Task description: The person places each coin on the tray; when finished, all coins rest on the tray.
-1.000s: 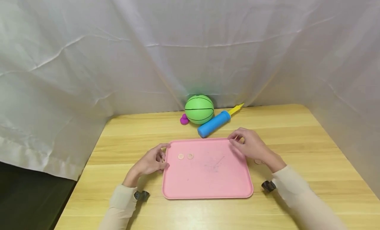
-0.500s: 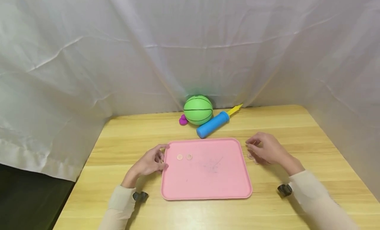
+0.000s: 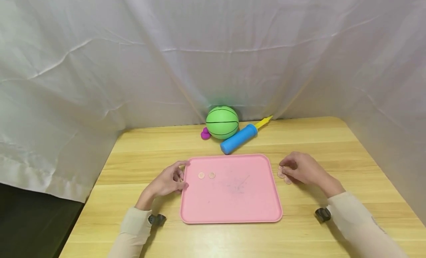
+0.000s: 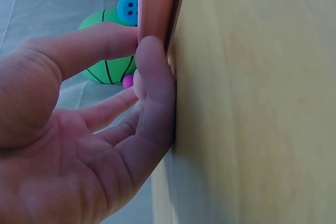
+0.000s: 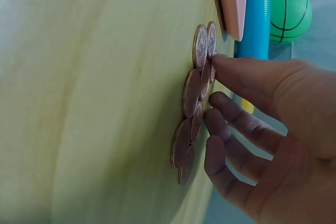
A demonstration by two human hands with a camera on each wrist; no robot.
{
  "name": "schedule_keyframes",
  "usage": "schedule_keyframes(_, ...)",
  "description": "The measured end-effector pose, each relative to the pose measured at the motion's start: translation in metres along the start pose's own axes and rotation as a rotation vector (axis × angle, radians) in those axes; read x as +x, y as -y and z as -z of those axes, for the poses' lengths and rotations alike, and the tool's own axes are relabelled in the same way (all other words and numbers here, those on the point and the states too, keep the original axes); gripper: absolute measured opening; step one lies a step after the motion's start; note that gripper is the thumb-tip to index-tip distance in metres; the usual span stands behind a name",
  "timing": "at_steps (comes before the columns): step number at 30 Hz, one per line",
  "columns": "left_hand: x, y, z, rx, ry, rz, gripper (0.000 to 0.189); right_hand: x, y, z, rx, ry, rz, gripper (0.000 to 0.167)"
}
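Coins (image 3: 281,173), head view, lie clustered on the table (image 3: 316,228) right of a pink tray (image 3: 249,206), at the fingertips of the right hand (image 3: 305,170); two similar coins (image 3: 201,175) rest inside, upper left. Left wrist view: left hand (image 4: 79,153) grips the tray's rim. Right wrist view: the thumb meets the overlapping coins, other fingers curved nearby; whether one is pinched cannot be told.

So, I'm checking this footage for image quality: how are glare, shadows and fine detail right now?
Head view: pale glare on the table near the bottom edge, the two coins on the pink tray too small to read; left wrist view: soft-edged shadow beside the left hand; right wrist view: soft shadow alongside the coin pile.
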State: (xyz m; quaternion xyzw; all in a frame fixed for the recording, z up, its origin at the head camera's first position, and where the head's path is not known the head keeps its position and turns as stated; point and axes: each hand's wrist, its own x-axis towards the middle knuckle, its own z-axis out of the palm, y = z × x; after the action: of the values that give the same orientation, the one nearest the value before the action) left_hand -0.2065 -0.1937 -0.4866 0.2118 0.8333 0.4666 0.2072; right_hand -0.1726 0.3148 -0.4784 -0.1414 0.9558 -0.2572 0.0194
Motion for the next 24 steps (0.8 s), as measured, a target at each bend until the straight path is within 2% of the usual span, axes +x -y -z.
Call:
schedule_keyframes(9,-0.0016,-0.0035,0.0008,-0.003,-0.003,0.018,0.078,0.0072,-0.0016,0.002,0.015,0.077,-0.019,0.014)
schedule_keyframes(15,-0.0003,-0.0036,0.0011,0.007,-0.003,0.012,0.078,0.008,-0.0018,-0.0004,0.042,0.046,-0.032,0.013)
schedule_keyframes(20,-0.0004,-0.0035,0.0013,0.01,-0.009,0.02,0.078,0.0078,0.0013,-0.0022,0.11,0.013,-0.021,0.011)
schedule_keyframes(24,-0.0005,-0.0026,0.0006,0.003,-0.007,0.03,0.079,0.0072,0.0033,-0.0035,0.16,-0.004,-0.053,0.01)
